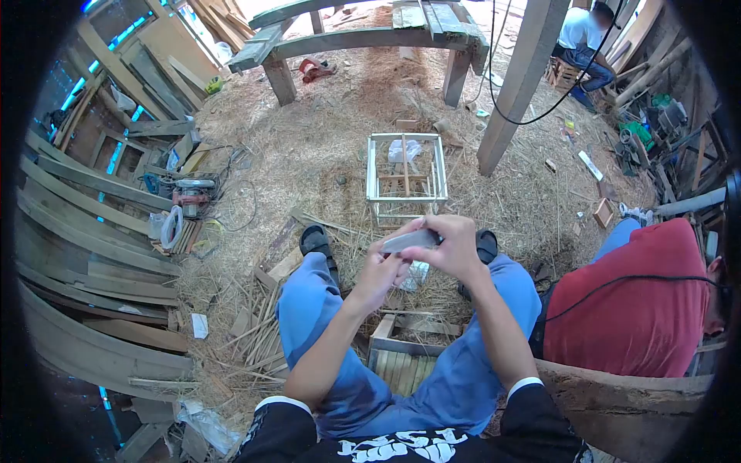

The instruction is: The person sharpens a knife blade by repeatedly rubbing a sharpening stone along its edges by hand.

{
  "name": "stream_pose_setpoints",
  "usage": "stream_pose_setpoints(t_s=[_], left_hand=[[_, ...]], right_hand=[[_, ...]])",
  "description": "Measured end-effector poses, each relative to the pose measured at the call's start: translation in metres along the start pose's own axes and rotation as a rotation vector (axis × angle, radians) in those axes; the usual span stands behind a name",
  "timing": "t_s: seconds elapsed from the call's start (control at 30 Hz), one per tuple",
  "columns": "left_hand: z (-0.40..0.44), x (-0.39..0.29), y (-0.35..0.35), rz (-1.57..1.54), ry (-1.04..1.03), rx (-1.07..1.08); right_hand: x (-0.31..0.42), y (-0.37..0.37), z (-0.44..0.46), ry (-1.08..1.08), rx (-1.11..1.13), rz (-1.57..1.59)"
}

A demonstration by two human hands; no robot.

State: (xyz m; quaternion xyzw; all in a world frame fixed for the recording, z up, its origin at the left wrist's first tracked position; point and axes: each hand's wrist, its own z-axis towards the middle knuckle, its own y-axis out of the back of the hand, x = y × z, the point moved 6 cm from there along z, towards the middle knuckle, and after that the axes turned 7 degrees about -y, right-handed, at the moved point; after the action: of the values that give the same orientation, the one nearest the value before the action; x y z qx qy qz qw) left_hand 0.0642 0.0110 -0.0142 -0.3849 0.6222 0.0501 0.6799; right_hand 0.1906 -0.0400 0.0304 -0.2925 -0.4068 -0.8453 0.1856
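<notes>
A flat, grey, elongated piece [409,241] is held up in front of me, between my two hands; its exact kind I cannot make out. My left hand [376,275] is closed around its left end, with the fingers curled underneath. From the right, my right hand [457,245] pinches the same piece, its thumb lying along the near face. Beyond my hands, a small white-edged wooden frame [373,174] stands on the floor. Between my legs sits a slatted wooden piece [401,370], partly hidden by my thighs.
Wood shavings cover the floor, with thin sticks [266,339] to the left. A circular saw [193,193] lies near stacked curved boards [100,201]. A workbench [363,42] and a post [525,85] stand ahead. A person in red [633,301] bends close on my right; another person [584,46] sits farther back.
</notes>
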Motion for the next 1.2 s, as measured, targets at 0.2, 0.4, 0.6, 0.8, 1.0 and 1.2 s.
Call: stream_pose_setpoints(t_s=[0.2,0.4,0.6,0.8,1.0,1.2], left_hand=[[0.000,-0.002,0.003,0.000,0.018,0.012],[0.000,-0.002,0.002,0.038,-0.026,0.005],[-0.001,0.000,0.006,0.041,0.010,0.034],[-0.002,-0.001,0.002,0.037,-0.033,0.013],[-0.001,0.001,0.003,0.056,0.015,0.018],[-0.002,-0.002,0.002,0.047,0.002,0.008]], right_hand=[[-0.021,0.013,0.007,-0.131,0.019,-0.094],[0.002,-0.002,0.000,0.039,-0.052,0.026],[-0.020,0.016,0.007,-0.115,-0.001,-0.126],[0.007,0.008,0.002,0.052,-0.038,-0.076],[-0.023,0.017,0.006,-0.116,-0.025,-0.120],[0.005,0.007,0.002,0.049,0.003,-0.107]])
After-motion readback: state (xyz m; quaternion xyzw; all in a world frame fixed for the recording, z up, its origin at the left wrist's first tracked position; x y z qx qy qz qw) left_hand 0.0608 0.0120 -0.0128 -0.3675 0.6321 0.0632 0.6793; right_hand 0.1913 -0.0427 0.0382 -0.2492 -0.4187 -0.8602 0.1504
